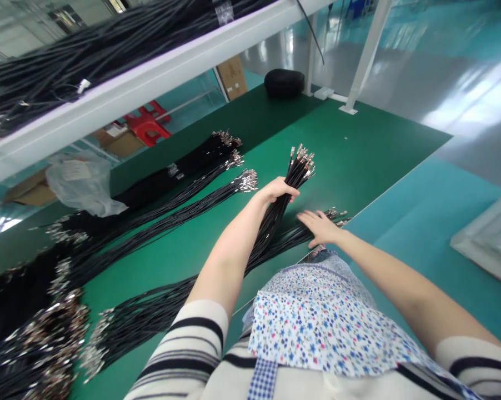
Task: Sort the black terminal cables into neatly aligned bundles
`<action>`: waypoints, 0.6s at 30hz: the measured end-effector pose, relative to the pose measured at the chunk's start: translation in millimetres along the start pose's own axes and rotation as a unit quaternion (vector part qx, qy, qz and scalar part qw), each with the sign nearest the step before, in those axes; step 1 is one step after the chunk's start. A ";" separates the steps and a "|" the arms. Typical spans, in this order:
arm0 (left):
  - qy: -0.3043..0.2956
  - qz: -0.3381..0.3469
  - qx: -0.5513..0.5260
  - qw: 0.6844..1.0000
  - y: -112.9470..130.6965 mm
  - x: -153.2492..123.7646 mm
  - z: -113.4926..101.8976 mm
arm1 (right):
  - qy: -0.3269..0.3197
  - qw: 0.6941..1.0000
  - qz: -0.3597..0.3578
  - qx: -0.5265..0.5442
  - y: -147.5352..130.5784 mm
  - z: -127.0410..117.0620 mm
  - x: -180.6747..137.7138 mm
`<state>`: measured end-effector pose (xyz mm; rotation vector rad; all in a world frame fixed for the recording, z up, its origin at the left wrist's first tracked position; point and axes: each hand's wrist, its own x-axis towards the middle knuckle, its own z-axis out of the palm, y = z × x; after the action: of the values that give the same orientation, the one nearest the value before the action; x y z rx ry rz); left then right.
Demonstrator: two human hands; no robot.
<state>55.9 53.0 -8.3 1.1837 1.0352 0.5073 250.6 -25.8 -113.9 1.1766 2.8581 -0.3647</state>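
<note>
My left hand [276, 190] is wrapped round a thick bundle of black cables [272, 219], lifting its end off the table. Bright metal terminals fan out above the fist. To its right, my right hand [319, 228] lies with fingers spread over more black cables [290, 240] along the table's near edge. Their terminal ends [337, 214] poke out beyond my fingertips. Both sets of cables run left beneath my left forearm, towards silvery terminals [98, 344] at the lower left. Where the two sets part under the arm is hidden.
Further cable bundles [184, 214] lie across the green table [371, 150]. A heap of terminal ends [54, 344] fills the left corner. Overhead, a white shelf rail [171, 69] carries more cables. A clear plastic bag [81, 180], a black rounded object [284, 83] and a white post [369, 53] stand farther back.
</note>
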 end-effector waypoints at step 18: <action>0.479 0.184 0.027 0.858 115.5 -255.1 -28.2 | 0.007 0.930 -0.271 -0.248 -104.1 -183.2 27.2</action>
<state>-68.5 -95.0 196.2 1.1833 1.6642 1.4791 169.9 -37.0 82.3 0.3013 2.9662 0.3524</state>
